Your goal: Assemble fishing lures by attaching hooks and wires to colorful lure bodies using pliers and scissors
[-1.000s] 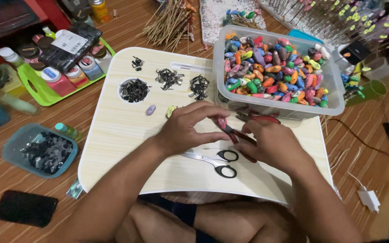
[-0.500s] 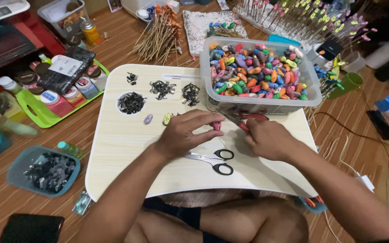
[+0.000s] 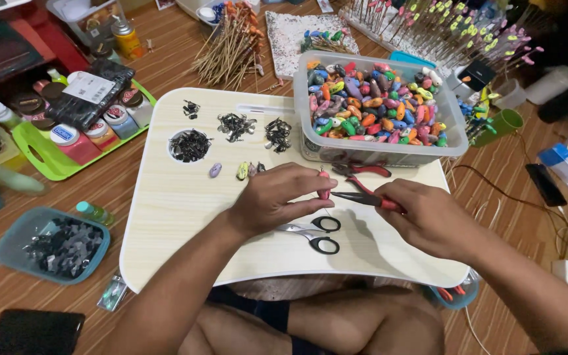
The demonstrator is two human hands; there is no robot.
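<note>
My left hand [image 3: 277, 197] pinches a small pink lure body [image 3: 324, 189] above the light wooden lap table [image 3: 165, 210]. My right hand [image 3: 428, 217] grips red-handled pliers [image 3: 363, 196] whose jaws point left at the pink piece. Black-handled scissors [image 3: 313, 235] lie on the table just below my hands. A second pair of red-handled pliers [image 3: 361, 170] lies in front of the clear tub [image 3: 451, 138] full of colourful lure bodies. Small piles of dark metal hooks [image 3: 235, 125] and a purple piece [image 3: 215, 170] sit on the table's far left part.
A green tray [image 3: 34, 154] with paint jars stands left. A teal container [image 3: 14, 236] of dark parts and a black phone [image 3: 34, 332] lie on the wooden floor. Bamboo sticks [image 3: 231, 46], painted pieces on sticks [image 3: 442, 26] and cables lie beyond.
The view has shifted and closed in. My hands have drawn slightly apart, the pliers' jaws now reaching toward the pink piece held in my left fingers.
</note>
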